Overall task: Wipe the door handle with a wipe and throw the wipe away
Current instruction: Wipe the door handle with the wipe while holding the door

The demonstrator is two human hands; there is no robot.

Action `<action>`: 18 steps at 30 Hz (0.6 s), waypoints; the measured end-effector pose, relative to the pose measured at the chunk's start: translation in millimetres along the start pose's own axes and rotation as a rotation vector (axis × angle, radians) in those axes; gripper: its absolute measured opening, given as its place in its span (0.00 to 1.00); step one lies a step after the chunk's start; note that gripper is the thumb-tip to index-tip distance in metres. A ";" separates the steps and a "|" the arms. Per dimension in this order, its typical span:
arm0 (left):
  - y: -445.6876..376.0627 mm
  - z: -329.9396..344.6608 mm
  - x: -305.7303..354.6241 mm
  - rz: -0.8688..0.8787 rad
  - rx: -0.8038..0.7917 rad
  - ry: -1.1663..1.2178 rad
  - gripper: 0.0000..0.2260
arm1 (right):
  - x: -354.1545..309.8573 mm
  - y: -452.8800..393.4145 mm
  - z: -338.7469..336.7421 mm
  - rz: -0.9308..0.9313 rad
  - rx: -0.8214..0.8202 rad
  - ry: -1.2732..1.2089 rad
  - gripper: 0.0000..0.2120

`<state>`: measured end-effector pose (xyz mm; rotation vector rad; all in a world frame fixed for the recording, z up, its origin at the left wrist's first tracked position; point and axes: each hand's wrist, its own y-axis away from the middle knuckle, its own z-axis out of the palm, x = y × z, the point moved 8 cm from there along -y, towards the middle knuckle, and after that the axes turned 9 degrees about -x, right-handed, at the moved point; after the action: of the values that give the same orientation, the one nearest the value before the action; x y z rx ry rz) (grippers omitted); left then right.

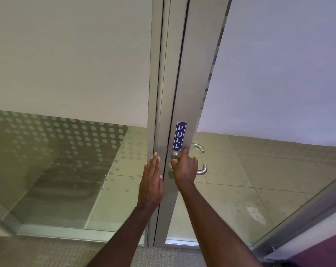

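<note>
Gripping the door handle [200,169] near its base, the right hand [186,167] is seen with fingers clenched around the lever; no wipe can be made out, so whether one is held beneath cannot be told. The left hand [151,182] is laid flat, fingers released, against the door frame [157,112]. If the lever is pressed while being rubbed, the door could be unlatched and swung.

1. One legible text only: "PULL", white capitals stacked vertically on a blue rectangular sticker [179,136].
2. Sticker sits on the grey metal door stile [184,93], just above the door handle [201,170].
3. No other readable labels, brands or numbers.
</note>
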<state>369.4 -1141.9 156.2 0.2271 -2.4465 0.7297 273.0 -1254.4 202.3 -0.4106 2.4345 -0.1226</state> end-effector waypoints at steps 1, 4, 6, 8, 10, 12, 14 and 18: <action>-0.8 1.2 0.7 0.002 0.001 0.000 0.28 | -0.6 2.9 0.0 -0.061 -0.024 0.050 0.17; -2.7 5.0 3.2 0.020 0.005 0.004 0.28 | 4.3 9.0 -4.2 -0.206 -0.109 0.169 0.15; -4.3 5.9 3.2 0.029 0.012 0.012 0.29 | 8.9 11.1 -8.3 -0.274 -0.147 0.196 0.13; -5.7 6.4 3.5 0.026 0.022 0.012 0.29 | 4.1 10.8 -7.6 -0.306 -0.188 0.208 0.15; -8.6 9.9 4.9 0.016 0.019 0.002 0.28 | -2.6 6.7 -3.9 -0.256 -0.210 0.145 0.21; -11.0 14.4 7.3 0.014 0.009 -0.008 0.27 | -4.3 4.6 -4.2 -0.184 -0.197 0.036 0.22; -14.8 18.4 12.1 0.027 -0.001 -0.010 0.27 | 3.1 5.8 -4.8 -0.180 -0.226 0.008 0.22; -20.5 22.1 21.6 0.047 -0.007 0.004 0.27 | 25.5 4.0 -12.7 -0.342 -0.371 0.251 0.22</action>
<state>347.5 -1171.1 162.6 0.1658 -2.4578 0.7406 245.3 -1259.1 196.2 -1.0323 2.6127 0.1442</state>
